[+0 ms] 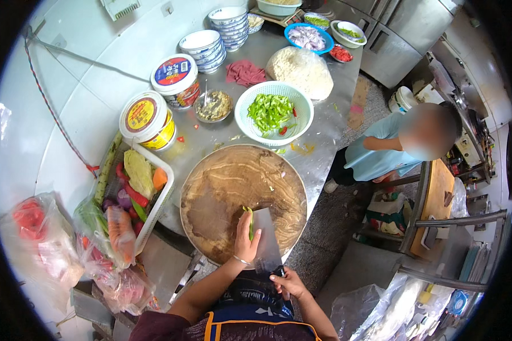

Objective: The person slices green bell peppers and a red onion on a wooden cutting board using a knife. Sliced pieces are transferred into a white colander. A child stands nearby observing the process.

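Note:
My right hand (288, 282) grips the black handle of a broad cleaver (268, 238). The blade points away from me over the near part of a round wooden chopping block (239, 179). Against the blade's left side, my left hand (246, 241) holds a narrow piece of green pepper (251, 226), with the thumb towards the steel. My palm and fingers partly hide the pepper. Just beyond the block stands a pale green plastic colander (274, 113) with cut green pepper (271, 111) and a few red bits in it.
Left of the block is a white vegetable basket (155, 204). Two lidded tubs (147, 121), a metal bowl with a spoon (213, 105), stacked bowls (202, 49) and a filled plastic bag (301, 70) stand farther back. At right, a person (384, 140) is beside wooden chairs (414, 213).

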Action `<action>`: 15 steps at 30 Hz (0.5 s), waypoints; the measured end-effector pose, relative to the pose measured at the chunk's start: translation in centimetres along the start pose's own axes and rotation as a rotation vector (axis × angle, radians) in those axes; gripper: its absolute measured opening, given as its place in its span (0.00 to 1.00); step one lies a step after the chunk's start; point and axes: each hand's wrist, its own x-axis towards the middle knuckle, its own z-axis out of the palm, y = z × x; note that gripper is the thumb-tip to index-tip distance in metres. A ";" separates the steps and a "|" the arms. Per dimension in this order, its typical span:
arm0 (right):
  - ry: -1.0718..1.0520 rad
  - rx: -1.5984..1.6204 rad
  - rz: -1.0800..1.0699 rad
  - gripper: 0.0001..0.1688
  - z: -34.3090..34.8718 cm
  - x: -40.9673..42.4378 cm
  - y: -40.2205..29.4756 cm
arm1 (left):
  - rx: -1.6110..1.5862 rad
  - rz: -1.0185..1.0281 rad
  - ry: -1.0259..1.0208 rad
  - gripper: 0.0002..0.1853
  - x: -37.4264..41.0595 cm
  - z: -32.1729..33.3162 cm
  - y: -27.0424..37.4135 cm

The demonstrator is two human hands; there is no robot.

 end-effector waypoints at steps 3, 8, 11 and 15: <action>0.015 0.055 -0.020 0.12 1.3 0.0 -0.2 | -0.108 -0.070 0.089 0.27 0.7 0.7 -1.0; 0.074 0.000 -0.117 0.12 2.9 0.4 -2.4 | -0.151 -0.003 0.137 0.21 2.7 1.1 -0.9; 0.094 -0.071 -0.189 0.12 3.7 1.2 -4.6 | -0.093 0.080 0.146 0.21 4.5 1.9 -1.1; 0.090 -0.020 -0.195 0.12 2.5 2.0 -4.6 | -0.007 0.046 0.149 0.21 5.2 1.1 -1.4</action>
